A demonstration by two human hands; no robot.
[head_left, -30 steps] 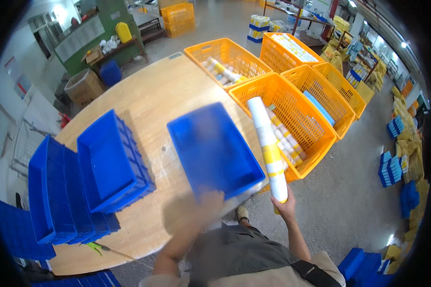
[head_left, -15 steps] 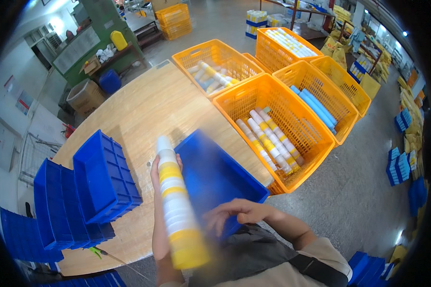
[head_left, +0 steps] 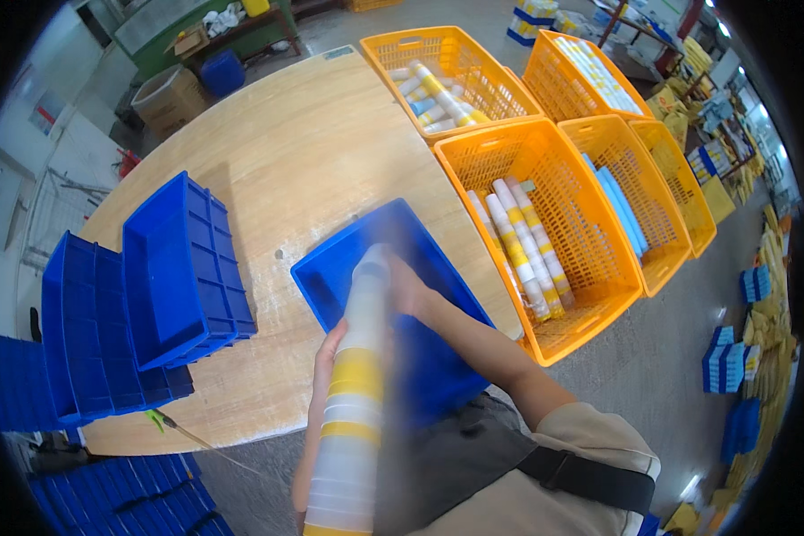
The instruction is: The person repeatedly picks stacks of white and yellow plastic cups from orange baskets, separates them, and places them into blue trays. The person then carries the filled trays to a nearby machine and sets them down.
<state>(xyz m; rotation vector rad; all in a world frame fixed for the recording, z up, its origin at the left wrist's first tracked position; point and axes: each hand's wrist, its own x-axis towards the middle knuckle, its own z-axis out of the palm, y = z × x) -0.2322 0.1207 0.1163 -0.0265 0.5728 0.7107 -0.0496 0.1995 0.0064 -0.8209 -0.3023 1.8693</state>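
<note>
A long column of white and yellow roll-like pieces [head_left: 353,393], stacked end to end, slants from the lower edge up over the blue tray [head_left: 438,268]. It could be tape rolls; the exact kind does not show. My left hand [head_left: 329,353] is wrapped round the column's left side, its fingers partly hidden behind it. At the far, whitish end, my right hand [head_left: 406,288] is closed against the column, slightly blurred. The near end runs out of the picture. Beneath my hands, the tray rests at the table's near edge.
Stacked blue trays [head_left: 165,277] stand on the wooden table [head_left: 268,152] at left. Along its right side are orange crates [head_left: 590,268], one holding similar white-and-yellow columns [head_left: 523,250], another blue ones [head_left: 623,210]. A green-handled tool [head_left: 159,420] lies near the table's front edge.
My right hand has moved up and forward from beside the column's near part to its far end. The column has shifted right and nearer to me. The view has turned slightly.
</note>
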